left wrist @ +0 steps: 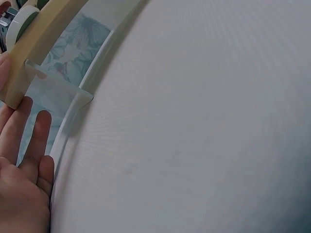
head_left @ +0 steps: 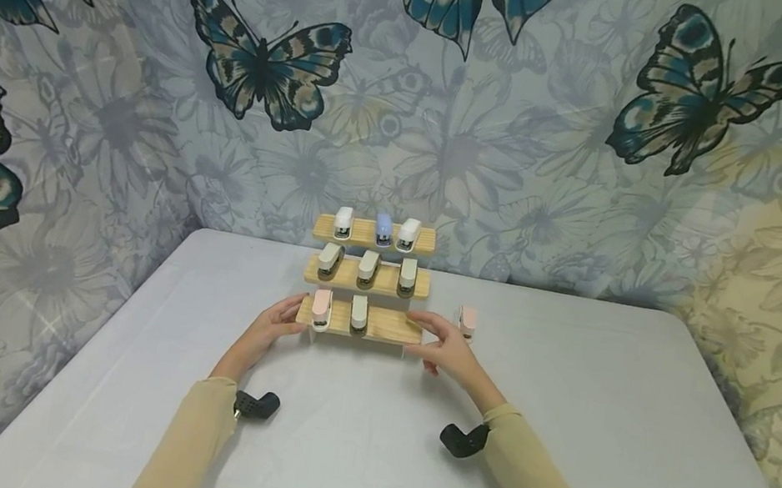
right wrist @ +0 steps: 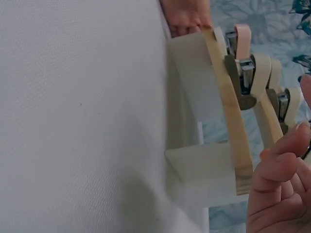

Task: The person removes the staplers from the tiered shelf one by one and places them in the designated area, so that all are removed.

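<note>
A three-tier wooden display shelf (head_left: 390, 326) with a pale support stands on the white table, carrying several small staplers. My left hand (head_left: 276, 324) holds the left end of its lowest plank, with fingers touching the plank's end (left wrist: 19, 87) in the left wrist view. At the right end, my right hand (head_left: 449, 351) spreads thumb and finger around the corner; in the right wrist view its loosely bent fingers (right wrist: 286, 167) hang beside the plank. A pink stapler (head_left: 321, 308) and a cream stapler (head_left: 359, 313) sit on that plank. Another pink stapler (head_left: 468, 321) is on the table beyond my right hand.
White, cream and blue staplers stand on the middle plank (head_left: 348, 274) and top plank (head_left: 360, 231). A butterfly-patterned cloth backdrop (head_left: 449, 160) rises behind the white table (head_left: 346, 440). Black wrist cameras (head_left: 464, 440) are worn on both sleeves.
</note>
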A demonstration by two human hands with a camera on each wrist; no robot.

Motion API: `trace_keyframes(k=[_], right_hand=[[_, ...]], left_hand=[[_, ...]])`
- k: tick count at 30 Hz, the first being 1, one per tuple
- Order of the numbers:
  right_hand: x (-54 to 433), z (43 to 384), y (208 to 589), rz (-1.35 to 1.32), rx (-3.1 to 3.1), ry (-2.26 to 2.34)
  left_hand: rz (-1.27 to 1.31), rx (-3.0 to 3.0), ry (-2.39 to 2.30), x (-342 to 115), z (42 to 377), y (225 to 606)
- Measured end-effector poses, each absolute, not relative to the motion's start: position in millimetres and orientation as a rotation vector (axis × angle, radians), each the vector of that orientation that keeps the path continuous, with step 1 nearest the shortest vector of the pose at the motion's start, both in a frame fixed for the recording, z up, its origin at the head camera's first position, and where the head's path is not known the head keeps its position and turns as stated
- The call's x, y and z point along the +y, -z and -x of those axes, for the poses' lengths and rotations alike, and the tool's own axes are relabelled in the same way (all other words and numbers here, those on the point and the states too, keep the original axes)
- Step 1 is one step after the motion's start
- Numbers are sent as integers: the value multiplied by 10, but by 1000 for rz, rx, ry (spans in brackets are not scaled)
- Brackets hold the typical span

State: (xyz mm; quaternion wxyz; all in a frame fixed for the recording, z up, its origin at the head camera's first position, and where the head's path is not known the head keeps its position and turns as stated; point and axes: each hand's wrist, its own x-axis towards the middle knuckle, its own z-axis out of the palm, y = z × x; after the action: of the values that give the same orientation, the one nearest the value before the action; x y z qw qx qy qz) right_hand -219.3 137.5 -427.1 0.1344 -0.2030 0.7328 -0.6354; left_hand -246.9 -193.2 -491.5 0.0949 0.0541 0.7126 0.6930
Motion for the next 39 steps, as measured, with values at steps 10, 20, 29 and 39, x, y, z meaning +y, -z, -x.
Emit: trace_keyframes(k=[10, 20, 29, 39], right_hand=[[1141, 2306, 4473, 562, 2126, 1780], [921, 2200, 4116, 569, 2050, 1743], [783, 2367, 4245, 440, 2028, 1780], [662, 2489, 4333, 348, 2039, 1774]], left_hand=[[-167, 2094, -2041, -1922, 2443, 4859], [-187, 2117, -2070, -1900, 2465, 4930], [-194, 2099, -2069, -1923, 2444, 4916], [-179, 2093, -2069, -1919, 2459, 4926]])
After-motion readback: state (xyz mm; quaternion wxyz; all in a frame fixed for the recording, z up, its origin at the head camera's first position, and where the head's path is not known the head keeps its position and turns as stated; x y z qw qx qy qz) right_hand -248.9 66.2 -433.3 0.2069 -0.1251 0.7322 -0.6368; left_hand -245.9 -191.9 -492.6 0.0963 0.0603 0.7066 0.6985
